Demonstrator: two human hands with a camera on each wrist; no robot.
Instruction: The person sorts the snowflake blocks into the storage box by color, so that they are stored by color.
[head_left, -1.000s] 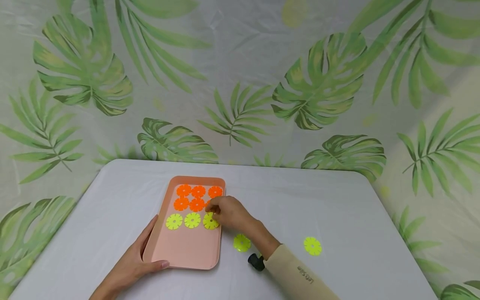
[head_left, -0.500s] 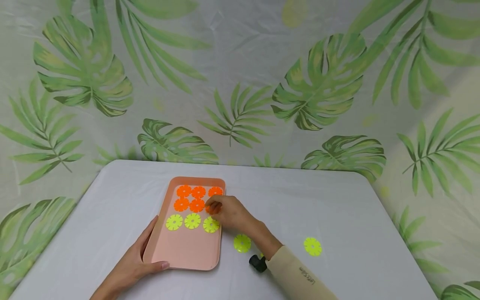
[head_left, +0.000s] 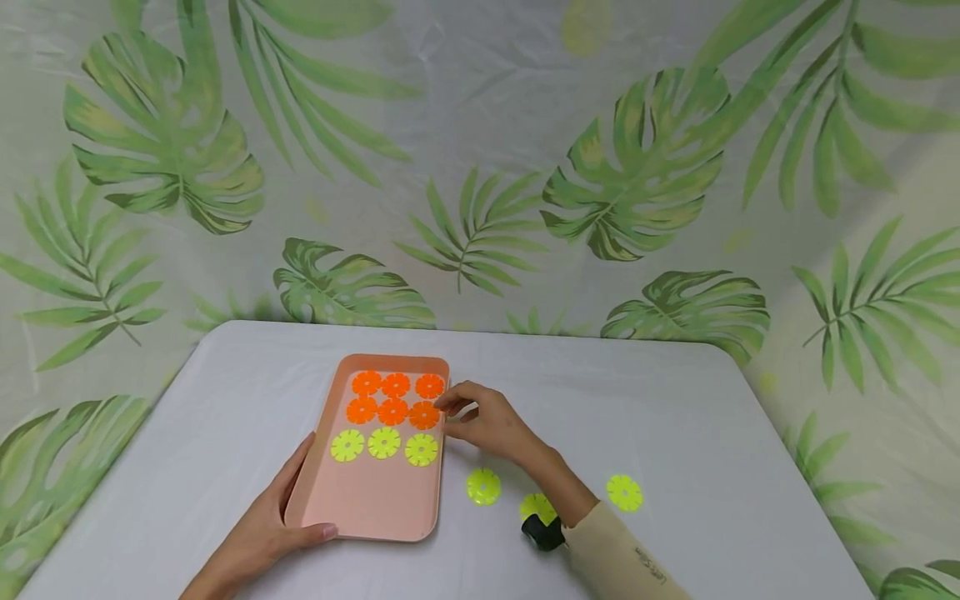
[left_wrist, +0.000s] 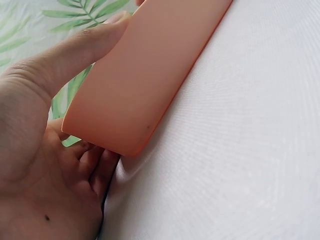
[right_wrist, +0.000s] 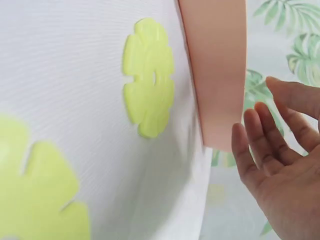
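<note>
A pink rectangular tray (head_left: 363, 504) lies on the table. Inside it are two rows of orange notched discs (head_left: 393, 411) and, below them, a row of three yellow-green notched discs (head_left: 384, 443). My left hand (head_left: 262, 521) grips the tray's near left corner, thumb along the front rim and fingers along the left side; the left wrist view shows the thumb (left_wrist: 85, 52) against the tray wall. Beside the right rim is my right hand (head_left: 487, 421), its fingers loosely bent and holding nothing. The right wrist view shows those fingers (right_wrist: 267, 145) spread apart near the tray's outer wall.
Right of the tray, loose yellow-green discs lie on the white table: one near the rim (head_left: 483, 487), one partly behind the black wrist camera (head_left: 543, 532), and another farther right (head_left: 625, 492). A leaf-patterned curtain (head_left: 480, 233) hangs behind the table.
My right hand has moved right, from over the discs to the tray's right rim, uncovering the rightmost orange disc in the second row. The left hand and tray stay put.
</note>
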